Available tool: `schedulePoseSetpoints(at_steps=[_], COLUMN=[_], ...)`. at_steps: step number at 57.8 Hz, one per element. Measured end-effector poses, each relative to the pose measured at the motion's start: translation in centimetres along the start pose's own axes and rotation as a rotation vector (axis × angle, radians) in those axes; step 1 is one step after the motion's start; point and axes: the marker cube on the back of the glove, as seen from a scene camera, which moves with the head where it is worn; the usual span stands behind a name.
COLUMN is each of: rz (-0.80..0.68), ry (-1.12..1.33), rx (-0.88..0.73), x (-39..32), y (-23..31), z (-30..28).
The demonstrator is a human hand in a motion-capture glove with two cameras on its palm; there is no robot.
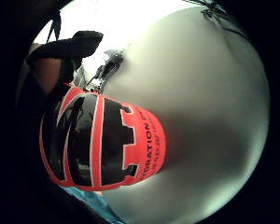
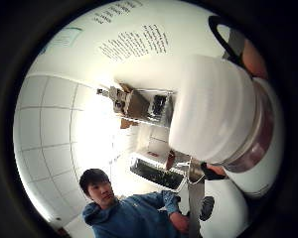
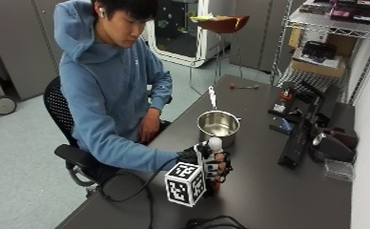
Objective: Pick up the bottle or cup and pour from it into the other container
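One bottle (image 3: 214,157) stood upright in our gloved right hand (image 3: 205,164), fingers (image 3: 221,168) curled round its labelled middle, near the surface's front edge beside the pot (image 3: 218,125). We judged it light, rigid, slightly slippery; gripping mid-body suited pouring.

A dark counter (image 3: 267,191) stands on pale grey floor (image 3: 20,157); a wire shelving rack (image 3: 337,28) rises past its far edge, with grey cabinets (image 3: 20,43) behind.
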Motion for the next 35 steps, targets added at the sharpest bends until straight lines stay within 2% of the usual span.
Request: schedulePoseSetpoints(at_steps=[35], rz=[-0.060], ry=[0.289], rx=[-0.131], x=[-4.9], y=[-0.7], z=[2.8])
